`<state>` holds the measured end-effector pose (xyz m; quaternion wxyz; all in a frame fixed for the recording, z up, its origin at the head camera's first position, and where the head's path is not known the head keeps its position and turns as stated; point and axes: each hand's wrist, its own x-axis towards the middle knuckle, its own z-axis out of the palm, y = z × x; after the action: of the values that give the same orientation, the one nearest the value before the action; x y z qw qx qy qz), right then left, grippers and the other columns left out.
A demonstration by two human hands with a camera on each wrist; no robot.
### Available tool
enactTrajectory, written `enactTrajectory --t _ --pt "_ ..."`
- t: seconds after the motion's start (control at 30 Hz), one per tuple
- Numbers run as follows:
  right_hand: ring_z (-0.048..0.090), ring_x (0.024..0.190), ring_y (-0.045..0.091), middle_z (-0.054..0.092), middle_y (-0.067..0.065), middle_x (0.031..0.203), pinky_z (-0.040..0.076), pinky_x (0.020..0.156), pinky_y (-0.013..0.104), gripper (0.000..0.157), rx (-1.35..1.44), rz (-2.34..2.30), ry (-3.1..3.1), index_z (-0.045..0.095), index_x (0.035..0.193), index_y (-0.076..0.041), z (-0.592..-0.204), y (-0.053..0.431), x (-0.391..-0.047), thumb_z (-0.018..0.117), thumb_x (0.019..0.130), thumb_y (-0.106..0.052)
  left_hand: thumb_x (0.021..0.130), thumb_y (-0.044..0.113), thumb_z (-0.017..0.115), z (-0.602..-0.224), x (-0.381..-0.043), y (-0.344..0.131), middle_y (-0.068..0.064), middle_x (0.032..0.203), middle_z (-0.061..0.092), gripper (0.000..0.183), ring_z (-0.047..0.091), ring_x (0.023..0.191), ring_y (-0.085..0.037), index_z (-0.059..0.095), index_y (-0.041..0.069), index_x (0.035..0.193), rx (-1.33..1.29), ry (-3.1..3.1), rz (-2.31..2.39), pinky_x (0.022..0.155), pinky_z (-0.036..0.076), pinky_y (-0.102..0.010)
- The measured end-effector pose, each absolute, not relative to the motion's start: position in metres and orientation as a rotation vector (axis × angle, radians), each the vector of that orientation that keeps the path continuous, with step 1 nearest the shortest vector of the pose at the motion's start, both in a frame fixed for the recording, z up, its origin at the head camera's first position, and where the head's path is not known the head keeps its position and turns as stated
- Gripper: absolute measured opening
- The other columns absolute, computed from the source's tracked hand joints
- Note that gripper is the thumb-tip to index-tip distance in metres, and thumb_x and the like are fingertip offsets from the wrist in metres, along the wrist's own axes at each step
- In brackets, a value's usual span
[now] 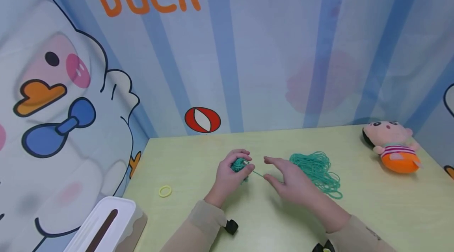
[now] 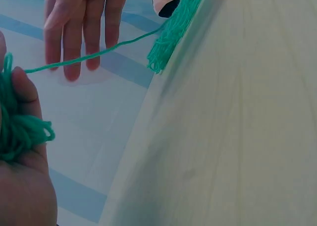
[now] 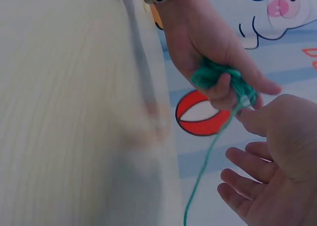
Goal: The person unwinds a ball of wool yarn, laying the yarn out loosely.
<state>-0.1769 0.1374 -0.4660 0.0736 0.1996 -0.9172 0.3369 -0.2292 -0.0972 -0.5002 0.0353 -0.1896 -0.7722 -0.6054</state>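
Left hand (image 1: pixel 226 178) gripped green yarn bundle (image 1: pixel 239 165); right hand (image 1: pixel 291 181), fingers apart, hung beside thin green strand (image 2: pixel 99 53); loose green yarn pile (image 1: pixel 315 168) lay near

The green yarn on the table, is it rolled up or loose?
Loose: the yarn pile lies on the table in long, loopy strands, with loops straying out at its near end.

Between the left hand (image 1: pixel 229 175) and the right hand (image 1: pixel 294 179), a green strand (image 1: pixel 258 173) bars a straight pass. The loose yarn (image 1: pixel 315 169) blocks the way right of these 2 hands, and the doll (image 1: pixel 399 151) obstructs the far right corner of the tabletop (image 1: pixel 376 208). A hand could pass between those 2, or between the yellow ring (image 1: pixel 165 186) near the left edge and the left hand. The backdrop (image 1: pixel 262 47) walls off the far edge.
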Motion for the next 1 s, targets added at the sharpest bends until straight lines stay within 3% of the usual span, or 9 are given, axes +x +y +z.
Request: enactTrajectory --t 0.1,0.17,0.23,0.3,0.43,0.57,0.7,0.83,1.0 --pt "0.074 0.129 0.034 0.079 0.008 0.136 0.062 0.104 0.053 0.049 0.671 1.097 -2.793 0.062 0.154 -0.005 -0.469 0.117 -0.181 0.068 0.111 -0.027 0.102 0.022 0.081 -0.499 -0.228 -0.097 -0.004 0.146 0.069 0.028 0.062 0.140 -0.032 0.073 0.004 0.121 -0.583 -2.361 -1.913 0.104 0.057 -0.021" --pt "0.080 0.113 0.028 0.083 0.004 0.120 0.066 0.087 0.042 0.038 0.682 1.156 -2.783 0.071 0.144 -0.007 -0.470 0.111 -0.183 0.067 0.111 -0.024 0.102 0.025 0.081 -0.500 -0.228 -0.096 -0.005 0.144 0.072 0.030 0.065 0.138 -0.036 0.070 0.003 0.120 -0.578 -2.352 -1.952 0.100 0.058 -0.020" --pt "0.081 0.098 0.021 0.084 -0.001 0.105 0.061 0.071 0.030 0.025 0.667 1.190 -2.749 0.079 0.130 -0.009 -0.471 0.110 -0.183 0.068 0.110 -0.019 0.102 0.028 0.082 -0.500 -0.227 -0.096 -0.005 0.141 0.075 0.032 0.070 0.130 -0.037 0.068 0.003 0.117 -0.568 -2.353 -1.983 0.095 0.061 -0.022" --pt "0.080 0.091 0.018 0.083 -0.003 0.097 0.054 0.064 0.024 0.018 0.635 1.207 -2.709 0.082 0.120 -0.010 -0.469 0.112 -0.183 0.069 0.109 -0.014 0.101 0.030 0.082 -0.501 -0.227 -0.096 -0.005 0.135 0.079 0.031 0.075 0.117 -0.032 0.066 0.005 0.110 -0.545 -2.364 -1.988 0.089 0.062 -0.023" --pt "0.080 0.088 0.019 0.083 -0.002 0.093 0.052 0.063 0.022 0.015 0.592 1.212 -2.649 0.083 0.114 -0.013 -0.464 0.121 -0.179 0.070 0.108 -0.011 0.099 0.027 0.085 -0.500 -0.227 -0.098 -0.004 0.106 0.081 0.031 0.074 0.083 -0.016 0.059 0.010 0.096 -0.483 -2.385 -1.958 0.075 0.058 -0.025" --pt "0.080 0.087 0.021 0.083 -0.002 0.093 0.052 0.061 0.023 0.014 0.592 1.190 -2.598 0.083 0.112 -0.014 -0.459 0.132 -0.175 0.071 0.107 -0.010 0.097 0.021 0.087 -0.500 -0.228 -0.099 -0.003 0.087 0.067 0.032 0.065 0.070 -0.011 0.056 0.010 0.098 -0.464 -2.388 -1.954 0.070 0.055 -0.025" --pt "0.078 0.086 0.016 0.082 -0.008 0.091 0.054 0.064 0.023 0.013 0.583 1.113 -2.571 0.084 0.111 -0.015 -0.457 0.141 -0.173 0.074 0.104 -0.009 0.100 0.020 0.083 -0.500 -0.228 -0.099 -0.007 0.098 0.071 0.030 0.070 0.085 -0.011 0.060 0.010 0.115 -0.517 -2.396 -1.964 0.081 0.058 -0.025" --pt "0.078 0.088 0.014 0.081 -0.010 0.092 0.060 0.071 0.025 0.015 0.561 1.054 -2.580 0.084 0.112 -0.015 -0.458 0.151 -0.171 0.076 0.103 -0.008 0.105 0.008 0.067 -0.500 -0.228 -0.098 -0.017 0.113 0.065 0.028 0.067 0.089 -0.013 0.058 0.004 0.131 -0.647 -2.374 -1.943 0.084 0.059 -0.023" --pt "0.079 0.087 0.012 0.081 -0.012 0.091 0.061 0.073 0.026 0.016 0.561 1.008 -2.539 0.085 0.111 -0.016 -0.460 0.164 -0.170 0.077 0.101 -0.006 0.106 0.001 0.055 -0.498 -0.229 -0.096 -0.012 0.156 0.048 0.020 0.070 0.086 -0.015 0.058 -0.002 0.126 -0.733 -2.309 -1.968 0.085 0.063 -0.023"
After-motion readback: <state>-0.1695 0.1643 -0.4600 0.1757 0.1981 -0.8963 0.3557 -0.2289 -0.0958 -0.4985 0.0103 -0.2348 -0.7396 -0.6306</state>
